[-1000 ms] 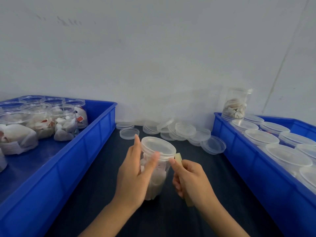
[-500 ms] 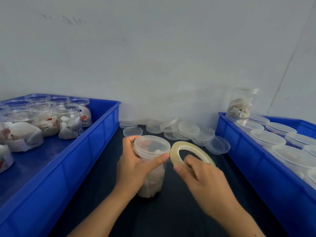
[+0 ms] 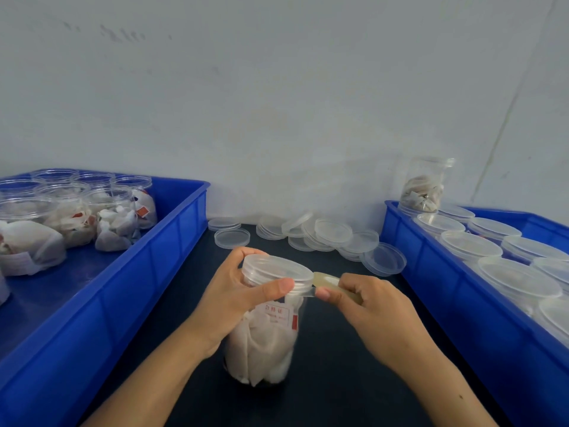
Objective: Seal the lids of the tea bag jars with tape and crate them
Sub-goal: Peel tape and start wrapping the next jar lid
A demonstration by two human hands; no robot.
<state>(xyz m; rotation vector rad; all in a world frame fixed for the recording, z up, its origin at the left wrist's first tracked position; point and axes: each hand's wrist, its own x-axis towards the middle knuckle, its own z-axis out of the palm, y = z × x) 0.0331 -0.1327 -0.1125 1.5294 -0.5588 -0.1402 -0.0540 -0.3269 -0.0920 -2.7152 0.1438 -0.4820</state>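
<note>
The tea bag jar (image 3: 261,331), upright on the bench (image 3: 338,380) between the crates, is gripped at its lid (image 3: 275,268) by the left hand (image 3: 234,300), while the tape roll (image 3: 334,285), face-on half a second ago, has been turned edge-on in the grasping right hand (image 3: 372,306) and its strip drawn onto the rim, so sealing is judged begun

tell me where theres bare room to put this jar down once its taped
Free: the near floor of the left crate, in front of its open jars, and the dark table around the held jar. Crowded: the right crate, packed with lidded jars, and the loose lids by the wall.
</note>
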